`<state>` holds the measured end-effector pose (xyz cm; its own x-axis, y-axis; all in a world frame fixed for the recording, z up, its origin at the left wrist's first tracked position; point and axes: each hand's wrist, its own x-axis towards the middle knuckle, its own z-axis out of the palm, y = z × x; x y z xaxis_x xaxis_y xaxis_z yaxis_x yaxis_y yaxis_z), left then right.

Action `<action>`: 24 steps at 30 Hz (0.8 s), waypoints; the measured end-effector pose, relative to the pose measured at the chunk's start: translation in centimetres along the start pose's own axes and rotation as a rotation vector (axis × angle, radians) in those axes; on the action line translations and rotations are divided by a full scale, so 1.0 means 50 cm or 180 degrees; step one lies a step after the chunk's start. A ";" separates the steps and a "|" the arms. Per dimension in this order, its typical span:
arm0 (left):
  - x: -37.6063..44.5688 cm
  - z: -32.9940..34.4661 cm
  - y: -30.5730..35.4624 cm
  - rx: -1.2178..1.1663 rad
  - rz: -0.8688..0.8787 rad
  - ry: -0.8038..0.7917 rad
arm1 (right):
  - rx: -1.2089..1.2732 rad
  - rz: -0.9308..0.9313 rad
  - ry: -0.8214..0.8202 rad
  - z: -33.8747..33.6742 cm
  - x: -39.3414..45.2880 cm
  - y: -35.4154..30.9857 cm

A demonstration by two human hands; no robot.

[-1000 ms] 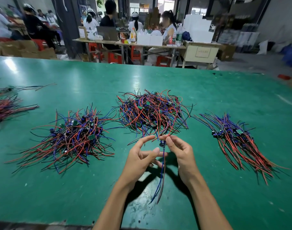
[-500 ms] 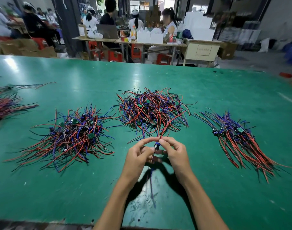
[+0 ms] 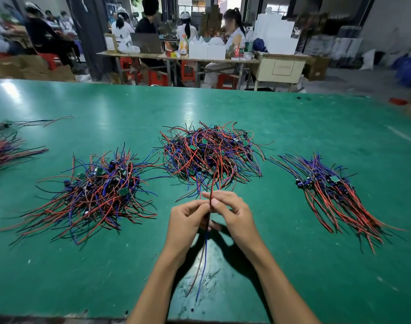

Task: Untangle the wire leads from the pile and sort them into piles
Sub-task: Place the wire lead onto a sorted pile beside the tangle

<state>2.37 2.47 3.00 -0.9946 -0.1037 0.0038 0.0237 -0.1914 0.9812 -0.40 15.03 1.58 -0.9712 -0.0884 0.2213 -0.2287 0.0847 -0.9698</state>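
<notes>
Both hands meet in front of me over the green table (image 3: 293,265). My left hand (image 3: 188,218) and my right hand (image 3: 232,211) pinch one wire lead (image 3: 203,260) between fingertips. Its red and blue strands hang down toward me, and a red strand runs up into the tangled centre pile (image 3: 209,155) of red, blue and black leads with small green boards. A looser tangled pile (image 3: 97,190) lies to the left. A combed, aligned pile (image 3: 337,195) lies to the right.
Another bundle of leads (image 3: 3,150) lies at the far left edge of the table. The near table edge (image 3: 83,318) runs just below my forearms. Behind the table, people sit at a workbench (image 3: 176,57) with boxes and red stools.
My hands have closed tighter together on the lead and slid along it. The strands now hang longer below my fingers, and a red strand stretches up to the centre pile.
</notes>
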 end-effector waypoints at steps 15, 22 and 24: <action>0.002 0.002 -0.016 0.0352 0.0004 -0.0087 | 0.0642 0.0566 0.0077 0.013 0.003 -0.001; -0.005 0.000 -0.018 0.0421 -0.0202 -0.0422 | 0.0672 0.0632 0.0661 -0.011 0.027 0.004; -0.005 -0.001 -0.023 0.0632 -0.0208 -0.0554 | 0.0885 0.0747 0.0847 -0.021 0.037 0.007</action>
<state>2.62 2.67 1.88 -0.9962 0.0752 -0.0445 -0.0442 0.0048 0.9990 -2.34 15.95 1.77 -0.9864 0.1626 -0.0244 -0.0089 -0.2010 -0.9796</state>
